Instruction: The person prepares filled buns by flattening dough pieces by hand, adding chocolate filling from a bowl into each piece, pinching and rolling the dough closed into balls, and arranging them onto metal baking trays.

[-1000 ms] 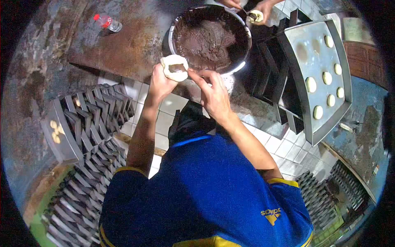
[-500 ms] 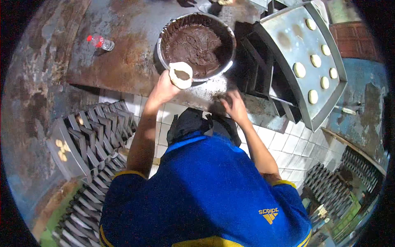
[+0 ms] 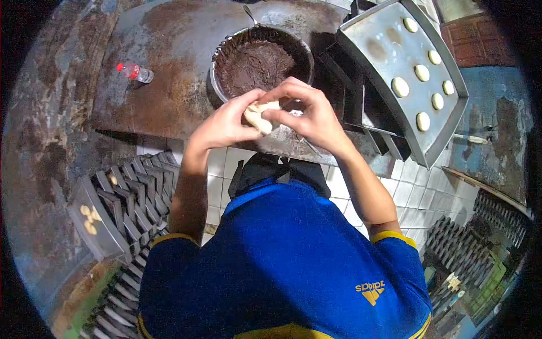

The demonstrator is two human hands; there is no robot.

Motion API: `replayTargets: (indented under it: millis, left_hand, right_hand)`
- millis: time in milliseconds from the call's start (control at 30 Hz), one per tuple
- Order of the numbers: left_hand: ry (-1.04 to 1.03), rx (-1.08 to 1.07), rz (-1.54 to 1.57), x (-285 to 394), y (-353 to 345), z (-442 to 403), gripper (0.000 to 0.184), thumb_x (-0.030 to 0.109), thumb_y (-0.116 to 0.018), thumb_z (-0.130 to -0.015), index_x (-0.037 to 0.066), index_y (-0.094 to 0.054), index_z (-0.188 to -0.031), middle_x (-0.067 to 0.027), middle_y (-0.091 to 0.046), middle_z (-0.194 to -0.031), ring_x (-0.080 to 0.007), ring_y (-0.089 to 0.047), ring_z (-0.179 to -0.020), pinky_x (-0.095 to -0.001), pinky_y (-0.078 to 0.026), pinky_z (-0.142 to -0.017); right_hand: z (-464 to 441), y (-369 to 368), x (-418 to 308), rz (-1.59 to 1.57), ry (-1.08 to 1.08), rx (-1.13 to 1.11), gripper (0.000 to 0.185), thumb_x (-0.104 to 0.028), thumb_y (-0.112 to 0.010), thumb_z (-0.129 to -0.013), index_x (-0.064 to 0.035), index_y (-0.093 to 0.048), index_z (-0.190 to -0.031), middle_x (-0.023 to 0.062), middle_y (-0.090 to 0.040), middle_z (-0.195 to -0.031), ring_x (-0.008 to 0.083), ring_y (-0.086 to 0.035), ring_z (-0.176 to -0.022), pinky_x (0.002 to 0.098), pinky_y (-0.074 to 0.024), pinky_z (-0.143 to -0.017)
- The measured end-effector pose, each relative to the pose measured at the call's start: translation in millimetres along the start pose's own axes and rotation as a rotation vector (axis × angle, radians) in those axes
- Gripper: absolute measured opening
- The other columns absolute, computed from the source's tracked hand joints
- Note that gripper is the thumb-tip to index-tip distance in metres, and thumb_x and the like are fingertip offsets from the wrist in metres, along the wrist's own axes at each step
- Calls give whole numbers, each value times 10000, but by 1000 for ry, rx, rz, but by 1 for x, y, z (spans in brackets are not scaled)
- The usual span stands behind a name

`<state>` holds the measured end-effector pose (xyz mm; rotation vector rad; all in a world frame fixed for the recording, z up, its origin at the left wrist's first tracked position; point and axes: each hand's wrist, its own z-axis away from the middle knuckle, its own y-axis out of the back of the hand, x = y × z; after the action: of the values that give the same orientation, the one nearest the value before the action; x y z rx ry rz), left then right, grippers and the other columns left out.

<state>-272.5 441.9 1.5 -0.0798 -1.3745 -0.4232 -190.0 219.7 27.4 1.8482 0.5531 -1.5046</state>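
A pale piece of dough (image 3: 261, 120) is between my two hands, over the near edge of the table. My left hand (image 3: 226, 123) is closed around its left side. From the right, my right hand (image 3: 316, 116) pinches the dough's edge with thumb and fingers. The filling seen in it earlier is hidden now. Just beyond my hands stands a metal bowl (image 3: 213, 79) of thick dark brown paste (image 3: 254, 65). A thin metal tool (image 3: 309, 146) lies under my right hand, partly hidden.
At the right, a metal tray (image 3: 377, 34) holding several round dough pieces (image 3: 400, 87) rests on stacked trays. A red-capped bottle (image 3: 135, 73) stands left of the bowl. Stacked metal trays (image 3: 107, 226) stand at lower left. A metal handle (image 3: 250, 14) sticks up behind the bowl.
My right hand has risen from the table edge to the dough and now grips it. My left hand has moved slightly down and right; the dough's opening is no longer visible.
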Motion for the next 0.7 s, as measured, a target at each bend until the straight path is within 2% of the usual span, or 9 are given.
replayTargets:
  millis: [33,100,300,367,433,533,633,667,700]
  left_hand:
    - [-2,-1,0,4,-2,4,647,90,-790,-770,14,-548,-1365,-81,-666,-1154,-142,-632,-1132,-318,-506,-984]
    - [-9,51,414,8,-6,10,630,32,-785,-763,20,-548,-1346,-51,-657,-1121,-122,-625,-1121,-307,-504,-984]
    - [5,197,258,-2,-15,8,614,43,-799,-777,35,-549,-1338,-55,-690,-1149,-132,-656,-1041,-313,-539,-928]
    - [230,194,-33,17,-8,9,630,43,-828,-779,26,-543,-1341,-64,-693,-1150,-136,-659,-1028,-312,-541,-913]
    - [163,199,90,6,-7,15,571,53,-819,-837,27,-548,-1339,-51,-683,-1176,-135,-657,-1031,-316,-532,-931]
    - [54,153,518,8,-10,21,467,103,-768,-937,52,-565,-1354,-40,-675,-1163,-121,-648,-1048,-308,-518,-952]
    - [29,222,571,5,-23,5,458,129,-743,-958,16,-553,-1358,-45,-664,-1185,-108,-625,-1079,-299,-516,-960]
    - [16,258,598,4,-26,1,456,142,-731,-968,-2,-546,-1360,-47,-658,-1196,-102,-613,-1094,-295,-515,-964]
    - [15,257,600,3,-29,-3,456,142,-731,-968,-2,-546,-1360,-47,-658,-1196,-102,-613,-1094,-295,-515,-964]
  right_hand:
    - [1,-2,3,2,0,1,254,-166,-813,-878,-43,-783,-1098,111,-696,-1015,203,-687,-939,329,-550,-831]
    - [1,-5,6,-20,-12,74,246,-161,-798,-891,-38,-780,-1103,117,-702,-1033,188,-691,-974,320,-545,-843]
    - [2,-19,-22,271,76,85,396,-301,-820,-863,-48,-751,-1159,158,-710,-1046,331,-714,-977,403,-569,-872]
    - [-3,-14,-11,387,43,63,359,-260,-823,-853,-36,-753,-1124,144,-717,-1005,331,-721,-927,397,-573,-843]
    - [-6,-3,-11,173,-49,68,217,-123,-774,-885,-18,-765,-1075,124,-733,-993,243,-739,-905,360,-578,-809]
    - [-5,5,-11,-110,-221,64,198,-102,-717,-947,-19,-766,-1120,109,-753,-1066,158,-731,-936,308,-584,-827]
    - [-5,-3,-11,-94,-126,99,213,-93,-700,-960,-31,-762,-1154,127,-735,-1091,161,-732,-925,300,-585,-817]
    - [-4,0,-16,-179,-239,37,359,-133,-714,-956,-51,-694,-1305,156,-691,-1174,215,-722,-1025,347,-589,-865]
    - [-5,3,-25,-178,-240,38,359,-133,-714,-956,-51,-694,-1305,156,-691,-1174,215,-722,-1025,347,-589,-865]
